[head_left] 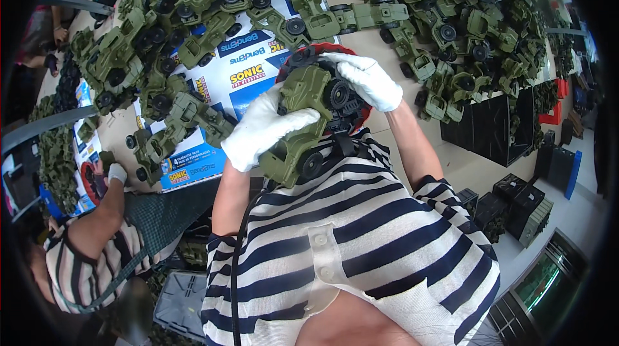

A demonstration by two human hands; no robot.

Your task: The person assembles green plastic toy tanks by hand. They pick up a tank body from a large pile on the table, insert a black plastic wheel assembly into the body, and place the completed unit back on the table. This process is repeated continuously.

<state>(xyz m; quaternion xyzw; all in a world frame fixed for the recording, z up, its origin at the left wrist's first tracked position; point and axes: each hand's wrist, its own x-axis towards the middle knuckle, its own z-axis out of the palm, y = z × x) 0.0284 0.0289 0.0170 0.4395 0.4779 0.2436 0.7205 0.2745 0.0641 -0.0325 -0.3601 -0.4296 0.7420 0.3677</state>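
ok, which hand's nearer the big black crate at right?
Right. The right hand, beside the held truck, is left of the crate; the left hand, gripping the truck, is farther left.

Two of the wearer's hands are shown, one left hand and one right hand, and one held green toy vehicle is counted. At least two co-workers, two red basins and two shirt buttons are seen. Further green vehicles are numbered in dozens.

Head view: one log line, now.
white-gloved left hand: holds green plastic toy truck | white-gloved right hand: beside truck's black wheel, contact unclear | ahead: green toy vehicles
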